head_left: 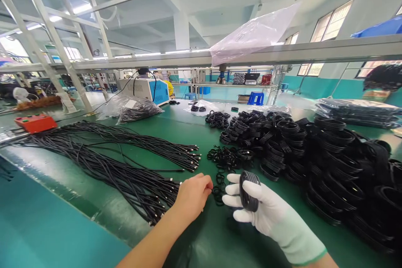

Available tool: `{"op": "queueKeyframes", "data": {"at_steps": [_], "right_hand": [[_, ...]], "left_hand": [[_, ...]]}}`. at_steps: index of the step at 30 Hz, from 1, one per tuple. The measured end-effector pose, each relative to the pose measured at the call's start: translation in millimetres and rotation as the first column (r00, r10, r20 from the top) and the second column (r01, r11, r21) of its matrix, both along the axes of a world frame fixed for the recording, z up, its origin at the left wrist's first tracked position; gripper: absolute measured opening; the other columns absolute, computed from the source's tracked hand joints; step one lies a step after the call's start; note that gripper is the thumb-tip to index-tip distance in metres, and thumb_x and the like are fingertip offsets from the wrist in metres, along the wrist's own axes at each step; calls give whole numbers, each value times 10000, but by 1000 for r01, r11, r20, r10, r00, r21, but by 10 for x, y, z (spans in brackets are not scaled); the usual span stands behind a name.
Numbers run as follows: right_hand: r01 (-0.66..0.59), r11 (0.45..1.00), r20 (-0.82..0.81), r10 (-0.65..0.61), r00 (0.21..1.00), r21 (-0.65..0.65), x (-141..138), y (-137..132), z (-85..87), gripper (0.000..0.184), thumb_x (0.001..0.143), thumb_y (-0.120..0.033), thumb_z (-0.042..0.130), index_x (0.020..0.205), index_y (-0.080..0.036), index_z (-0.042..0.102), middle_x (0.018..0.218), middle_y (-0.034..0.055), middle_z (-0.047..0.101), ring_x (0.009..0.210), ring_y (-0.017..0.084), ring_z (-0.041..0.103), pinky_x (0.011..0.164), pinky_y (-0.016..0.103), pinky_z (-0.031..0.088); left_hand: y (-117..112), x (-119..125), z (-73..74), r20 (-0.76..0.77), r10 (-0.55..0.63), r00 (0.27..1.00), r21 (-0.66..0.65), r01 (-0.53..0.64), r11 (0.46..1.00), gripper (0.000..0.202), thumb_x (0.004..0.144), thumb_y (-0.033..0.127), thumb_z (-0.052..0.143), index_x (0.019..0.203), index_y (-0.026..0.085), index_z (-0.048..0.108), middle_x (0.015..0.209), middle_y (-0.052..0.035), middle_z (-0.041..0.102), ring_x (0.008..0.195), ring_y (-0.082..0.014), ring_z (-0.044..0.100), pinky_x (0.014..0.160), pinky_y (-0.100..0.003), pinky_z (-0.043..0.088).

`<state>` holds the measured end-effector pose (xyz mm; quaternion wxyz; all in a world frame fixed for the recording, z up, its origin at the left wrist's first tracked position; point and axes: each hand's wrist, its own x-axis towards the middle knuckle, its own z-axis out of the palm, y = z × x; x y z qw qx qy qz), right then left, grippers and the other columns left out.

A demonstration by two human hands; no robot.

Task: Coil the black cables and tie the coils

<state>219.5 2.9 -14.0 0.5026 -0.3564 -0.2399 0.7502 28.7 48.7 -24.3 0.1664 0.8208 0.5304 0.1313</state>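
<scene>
My right hand, in a white glove, is wrapped round a coiled black cable held upright just above the green table. My bare left hand is closed in a pinch at a scatter of small black rings, its fingertips touching the nearest ones; what it pinches is too small to name. Loose straight black cables with metal plugs lie spread to the left of that hand.
A large heap of coiled black cables fills the right side of the table. A bag of cables, a blue-and-white machine and an orange box sit at the back left. A metal rail with a plastic bag runs overhead.
</scene>
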Motion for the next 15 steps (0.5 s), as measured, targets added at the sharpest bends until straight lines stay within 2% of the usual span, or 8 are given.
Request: {"op": "queueKeyframes", "data": {"at_steps": [4, 8, 11, 15], "right_hand": [[32, 999, 20, -32, 999, 0, -15, -2, 8, 480, 534, -336, 836, 942, -171, 643, 774, 51, 701, 698, 203, 682, 423, 195, 464], [23, 1000, 31, -23, 999, 17, -39, -28, 40, 510, 529, -347, 835, 951, -169, 613, 754, 43, 684, 655, 183, 660, 409, 191, 437], [6, 1000, 71, -7, 997, 22, -87, -35, 52, 478, 566, -310, 816, 959, -164, 584, 738, 32, 660, 648, 170, 642, 423, 206, 454], [-47, 998, 95, 44, 995, 36, -152, -26, 24, 485, 582, -297, 801, 974, -156, 552, 737, 27, 639, 645, 170, 634, 430, 229, 496]], "left_hand": [[157, 97, -57, -102, -89, 991, 43, 94, 995, 223, 805, 114, 478, 888, 260, 624, 901, 5, 609, 779, -172, 603, 611, -244, 353], [233, 86, -45, -175, -151, 973, 56, 163, 985, 203, 808, 127, 469, 828, 249, 630, 875, -4, 599, 807, -188, 606, 615, -250, 355], [192, 5, -18, -188, -129, 974, 72, 145, 987, 201, 805, 116, 453, 821, 228, 619, 876, -19, 595, 795, -199, 608, 602, -258, 355], [57, -118, 28, -182, -132, 974, 34, 141, 989, 181, 724, 83, 514, 754, 222, 626, 801, 1, 603, 687, -177, 603, 581, -254, 355]]}}
